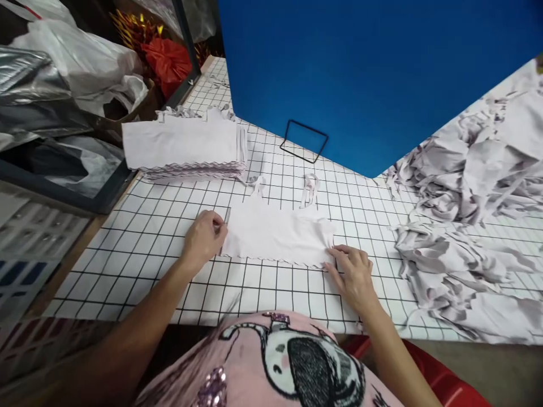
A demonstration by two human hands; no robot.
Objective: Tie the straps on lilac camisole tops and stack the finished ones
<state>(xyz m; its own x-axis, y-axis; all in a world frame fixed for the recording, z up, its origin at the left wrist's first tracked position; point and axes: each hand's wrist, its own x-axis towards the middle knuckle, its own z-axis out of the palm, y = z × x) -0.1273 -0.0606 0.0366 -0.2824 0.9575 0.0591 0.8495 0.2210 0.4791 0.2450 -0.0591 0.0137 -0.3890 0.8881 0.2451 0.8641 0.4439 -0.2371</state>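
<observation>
A pale garment piece (275, 234) with thin straps at its top and a wavy lower edge lies flat on the gridded table (165, 226). At its left edge my left hand (205, 237) pinches the cloth between thumb and fingers. My right hand (353, 272) is at the lower right corner, thumb and index finger closing on the fabric there. Behind and to the left sits a neat stack of similar pieces (182, 141), wavy edges toward me.
Loose heaps of pale garments (449, 282) cover the right side. A large blue board (360, 73) stands at the back, with a thin black rectangular outline (304, 141) near its lower edge. Plastic bags (85, 56) and a red bag (168, 63) fill the left back.
</observation>
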